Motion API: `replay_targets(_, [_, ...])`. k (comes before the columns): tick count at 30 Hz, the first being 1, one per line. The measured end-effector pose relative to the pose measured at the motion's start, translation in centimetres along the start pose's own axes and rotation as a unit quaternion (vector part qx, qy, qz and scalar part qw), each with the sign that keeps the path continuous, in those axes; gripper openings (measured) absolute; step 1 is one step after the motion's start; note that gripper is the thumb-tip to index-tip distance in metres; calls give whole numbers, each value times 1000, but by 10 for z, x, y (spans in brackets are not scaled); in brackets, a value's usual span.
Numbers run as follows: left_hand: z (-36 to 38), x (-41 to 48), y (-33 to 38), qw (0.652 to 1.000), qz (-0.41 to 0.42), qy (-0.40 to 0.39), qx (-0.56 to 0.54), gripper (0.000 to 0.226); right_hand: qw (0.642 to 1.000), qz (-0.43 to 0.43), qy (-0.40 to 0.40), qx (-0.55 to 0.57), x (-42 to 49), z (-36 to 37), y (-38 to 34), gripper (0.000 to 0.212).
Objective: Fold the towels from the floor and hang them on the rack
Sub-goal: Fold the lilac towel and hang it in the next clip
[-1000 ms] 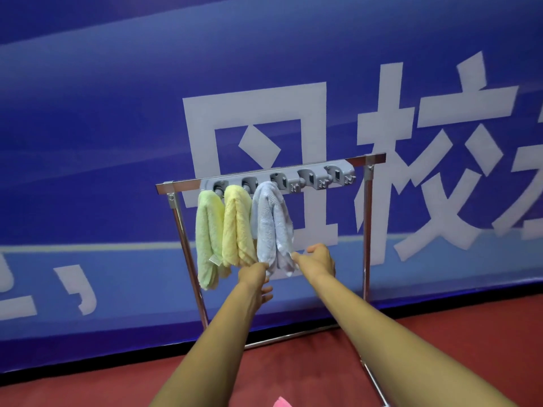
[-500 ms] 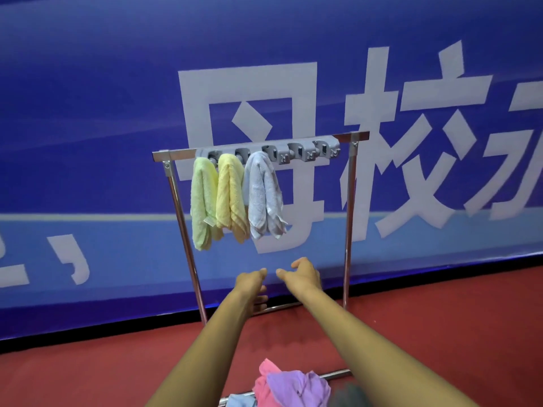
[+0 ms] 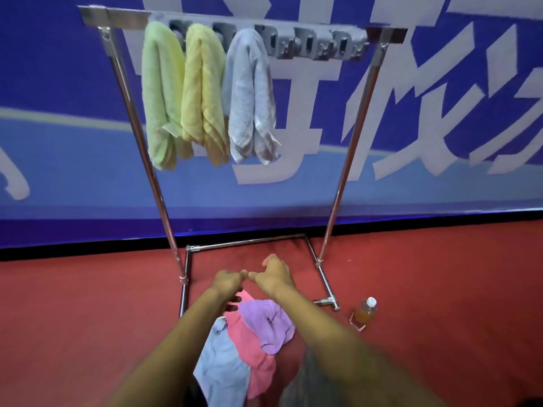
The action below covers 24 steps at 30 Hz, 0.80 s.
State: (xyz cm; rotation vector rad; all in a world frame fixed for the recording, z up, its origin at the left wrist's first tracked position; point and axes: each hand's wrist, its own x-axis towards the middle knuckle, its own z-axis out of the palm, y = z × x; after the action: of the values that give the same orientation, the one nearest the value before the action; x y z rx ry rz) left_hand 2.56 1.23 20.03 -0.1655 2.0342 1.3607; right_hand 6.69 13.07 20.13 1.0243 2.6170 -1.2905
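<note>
Towels now sit in two lots. Three hang folded on the rack (image 3: 346, 160): a green towel (image 3: 160, 95), a yellow towel (image 3: 202, 92) and a pale grey towel (image 3: 249, 95), side by side at the left end of the clip strip (image 3: 311, 44). The rest lie heaped on the red floor (image 3: 88, 318) at the rack's foot, with a purple towel (image 3: 269, 324) on top of a pink towel (image 3: 252, 351) and a light blue towel (image 3: 220, 365) at the pink one's left.

A second ago your hands were up at the pale grey towel's lower edge. They have since dropped away from it, and your view has tipped down to the heap. Your left hand (image 3: 227, 282) and right hand (image 3: 273, 274) hover above the pile with fingertips almost meeting, the fingers loosely curled and gripping nothing. Neither touches cloth yet.

That suggests the third towel is done and the next pickup is starting. The purple towel lies topmost and nearest your hands, so it looks the easy choice. Clips to the right of the hung towels stand free. Mind the bottle (image 3: 364, 314) standing just right of the rack's base.
</note>
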Motion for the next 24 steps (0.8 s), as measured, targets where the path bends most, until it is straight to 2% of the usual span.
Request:
replay_targets(5, [-2, 32, -46, 997, -21, -6, 70, 17, 997, 39, -51, -52, 27, 53, 37, 56])
replay_targets(7, [-3, 45, -62, 995, -33, -17, 92, 17, 994, 51, -61, -73, 36, 75, 49, 55])
replay_targets(11, [-3, 73, -90, 994, -55, -26, 88, 10, 987, 50, -91, -123, 54, 116, 73, 53])
replay_targets(15, [-3, 98, -118, 993, -84, -21, 82, 9, 976, 65, -135, -157, 67, 142, 102, 55])
replay_targets(19, [5, 129, -140, 987, -110, -31, 115, 10, 963, 98, -175, -182, 84, 163, 140, 41])
replay_targets(24, [48, 164, -135, 993, -61, -15, 102, 18, 948, 135, -217, -191, 98, 181, 184, 49])
